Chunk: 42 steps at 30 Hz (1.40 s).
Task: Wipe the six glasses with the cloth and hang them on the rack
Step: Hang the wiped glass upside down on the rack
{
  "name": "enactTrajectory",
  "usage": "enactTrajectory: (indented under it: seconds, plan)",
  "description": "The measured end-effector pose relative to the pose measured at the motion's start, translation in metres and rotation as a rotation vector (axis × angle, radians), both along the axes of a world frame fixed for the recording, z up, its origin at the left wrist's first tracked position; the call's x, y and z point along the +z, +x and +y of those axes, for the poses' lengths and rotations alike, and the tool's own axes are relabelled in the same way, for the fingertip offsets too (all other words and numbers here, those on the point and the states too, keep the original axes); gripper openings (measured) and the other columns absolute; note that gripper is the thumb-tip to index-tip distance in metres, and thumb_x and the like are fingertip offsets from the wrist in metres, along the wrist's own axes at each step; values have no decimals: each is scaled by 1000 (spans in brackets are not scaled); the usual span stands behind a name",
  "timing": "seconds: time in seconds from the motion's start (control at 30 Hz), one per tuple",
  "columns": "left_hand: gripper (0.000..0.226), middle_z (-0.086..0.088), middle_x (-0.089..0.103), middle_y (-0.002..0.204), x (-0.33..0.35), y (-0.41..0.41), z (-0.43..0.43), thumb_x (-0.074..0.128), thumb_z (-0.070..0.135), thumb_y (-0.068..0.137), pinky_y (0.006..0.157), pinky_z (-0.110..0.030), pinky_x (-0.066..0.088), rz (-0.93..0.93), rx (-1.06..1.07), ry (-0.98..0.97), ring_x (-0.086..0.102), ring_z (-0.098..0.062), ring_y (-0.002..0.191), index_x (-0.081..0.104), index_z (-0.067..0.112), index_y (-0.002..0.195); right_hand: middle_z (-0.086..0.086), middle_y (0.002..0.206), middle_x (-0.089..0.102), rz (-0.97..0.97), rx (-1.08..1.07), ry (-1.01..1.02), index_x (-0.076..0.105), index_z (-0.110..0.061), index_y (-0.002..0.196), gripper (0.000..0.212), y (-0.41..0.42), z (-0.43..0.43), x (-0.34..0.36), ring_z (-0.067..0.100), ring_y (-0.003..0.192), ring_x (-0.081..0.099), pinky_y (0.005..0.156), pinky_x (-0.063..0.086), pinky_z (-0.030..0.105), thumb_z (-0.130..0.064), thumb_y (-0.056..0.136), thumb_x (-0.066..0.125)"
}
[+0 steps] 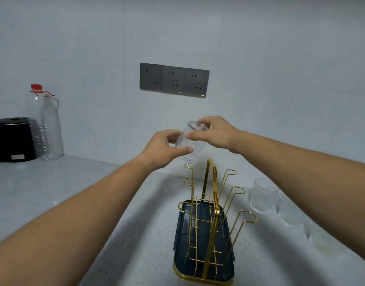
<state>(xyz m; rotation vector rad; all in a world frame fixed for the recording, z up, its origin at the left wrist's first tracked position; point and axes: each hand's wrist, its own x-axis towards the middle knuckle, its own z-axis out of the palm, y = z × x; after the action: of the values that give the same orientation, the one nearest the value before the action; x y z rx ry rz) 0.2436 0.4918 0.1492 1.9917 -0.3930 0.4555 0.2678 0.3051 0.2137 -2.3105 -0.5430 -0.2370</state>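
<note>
A clear patterned glass (189, 142) is held upside down in the air, mouth down, just above the far left prong of the rack. My left hand (161, 149) grips its side and my right hand (213, 132) holds its base end. The gold wire rack (208, 219) stands on a dark blue tray (182, 234) with all its prongs bare. To the right of the rack several glasses stand in a row on the counter: a near one (263, 196), a second (291, 214), and a blurred third (323, 240). No cloth is in view.
A black electric kettle (13, 139) and a clear plastic bottle (46, 124) with a red cap stand at the back left of the grey counter (53, 188). Three dark wall sockets (173, 80) sit on the white wall behind the rack.
</note>
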Motion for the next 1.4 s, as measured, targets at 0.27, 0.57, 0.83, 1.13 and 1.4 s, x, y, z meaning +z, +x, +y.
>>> enactTrajectory:
  seconds: [0.27,0.57,0.83,1.13,1.4]
  plan:
    - [38,11,77,108,-34,17,1,88,27,80,86,-21,52,53,-40,-81,70,-9,102,75,26,116,3,121,67,40,30,-120,62,-13,135,68,21,8,-21,14,102,62,75,46,23,-48,80,83]
    - [38,8,78,104,-61,29,-5,91,28,77,79,-20,56,110,-59,-76,71,-20,96,75,26,112,5,122,63,164,19,-282,64,-13,129,59,32,5,-33,23,109,60,87,51,33,-43,82,81]
    - [52,7,75,110,-84,27,-9,93,23,74,71,-11,54,132,-56,-135,72,-8,91,70,22,120,1,108,63,294,34,-415,65,-12,127,54,33,13,-31,25,105,65,80,49,33,-33,81,83]
    - [60,6,71,115,-102,24,-8,93,28,73,73,-13,53,157,-54,-121,69,-13,101,64,25,126,2,115,63,365,48,-587,61,-12,135,64,30,21,-31,21,102,69,115,39,50,-38,81,84]
    - [55,7,69,110,-105,20,-10,91,19,76,67,-7,50,199,-49,-124,67,-8,95,65,22,123,6,135,60,409,58,-618,61,-12,137,66,28,22,-31,25,120,61,118,36,51,-41,81,83]
